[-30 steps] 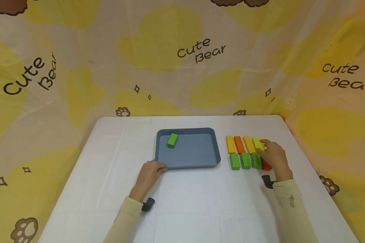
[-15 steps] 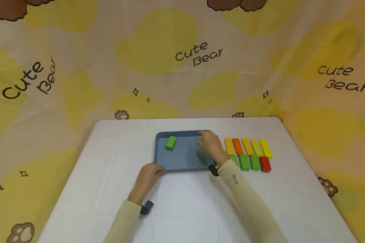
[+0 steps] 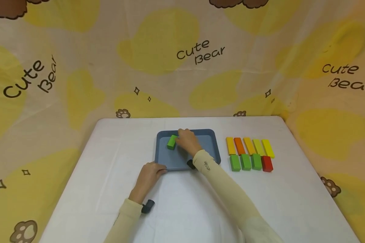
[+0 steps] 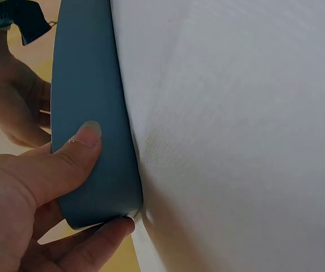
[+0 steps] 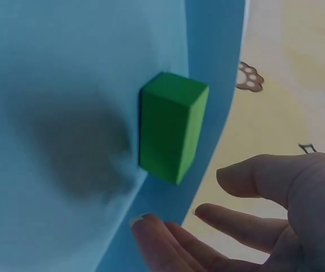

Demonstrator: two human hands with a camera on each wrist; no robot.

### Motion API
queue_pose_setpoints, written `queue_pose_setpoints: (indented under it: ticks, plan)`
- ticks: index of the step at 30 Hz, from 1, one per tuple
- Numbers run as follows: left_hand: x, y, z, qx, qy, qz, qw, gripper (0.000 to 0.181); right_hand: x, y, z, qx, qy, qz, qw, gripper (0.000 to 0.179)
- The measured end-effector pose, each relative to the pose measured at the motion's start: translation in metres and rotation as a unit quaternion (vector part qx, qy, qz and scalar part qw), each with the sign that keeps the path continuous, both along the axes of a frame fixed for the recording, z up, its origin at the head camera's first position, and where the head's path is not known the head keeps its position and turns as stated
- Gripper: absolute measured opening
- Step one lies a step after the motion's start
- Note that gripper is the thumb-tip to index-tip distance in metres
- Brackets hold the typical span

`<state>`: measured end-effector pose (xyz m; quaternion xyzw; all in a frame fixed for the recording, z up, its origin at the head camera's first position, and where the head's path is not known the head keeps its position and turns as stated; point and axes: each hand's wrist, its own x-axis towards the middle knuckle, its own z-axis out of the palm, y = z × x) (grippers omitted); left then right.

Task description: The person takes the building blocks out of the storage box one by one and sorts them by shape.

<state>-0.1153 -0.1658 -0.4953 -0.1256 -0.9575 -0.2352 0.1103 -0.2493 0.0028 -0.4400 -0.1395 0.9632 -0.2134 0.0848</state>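
Note:
A blue-grey tray (image 3: 197, 166) lies on the white table, with one green block (image 3: 172, 142) near its far left corner. At the near left corner my left hand (image 3: 149, 172) grips the tray; in the left wrist view its thumb lies along the outer wall (image 4: 88, 73) and fingers bend round the corner. My right hand (image 3: 189, 141) is over the tray, just right of the green block. In the right wrist view, the right hand's thumb and fingers are spread apart with nothing between them, and the block (image 5: 171, 127) stands beyond the fingertips.
Right of the tray, two rows of blocks lie on the table (image 3: 182, 209). The far row has yellow blocks (image 3: 268, 148) and an orange one (image 3: 239, 146); the near row has green blocks (image 3: 245, 162) and a red one (image 3: 267, 163). A patterned cloth hangs behind.
My right hand has moved left from the block rows, across the tray, to beside the green block. My left hand stays at the tray's corner; the blocks keep their places.

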Motion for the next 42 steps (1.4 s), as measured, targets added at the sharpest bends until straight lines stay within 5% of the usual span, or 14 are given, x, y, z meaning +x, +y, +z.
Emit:
queue_pose_setpoints:
  ticks: [7,17,33,42]
  plan:
    - [0.0,0.0,0.002,-0.001,-0.003,-0.005,1.0,0.012,-0.004,-0.019,-0.006,-0.002,-0.004,0.005,1.0,0.014]
    - [-0.001,0.0,0.001,-0.008,-0.001,-0.009,0.9999,0.011,-0.006,-0.034,-0.016,0.02,-0.004,0.006,0.9998,0.039]
    - [-0.002,0.002,0.003,-0.008,0.004,-0.004,1.0,0.012,-0.006,-0.032,-0.01,0.047,0.007,0.041,0.998,0.021]
    - [-0.001,0.001,0.001,-0.016,0.002,-0.003,0.9999,0.012,-0.008,-0.025,-0.013,0.048,0.004,0.06,0.997,0.037]
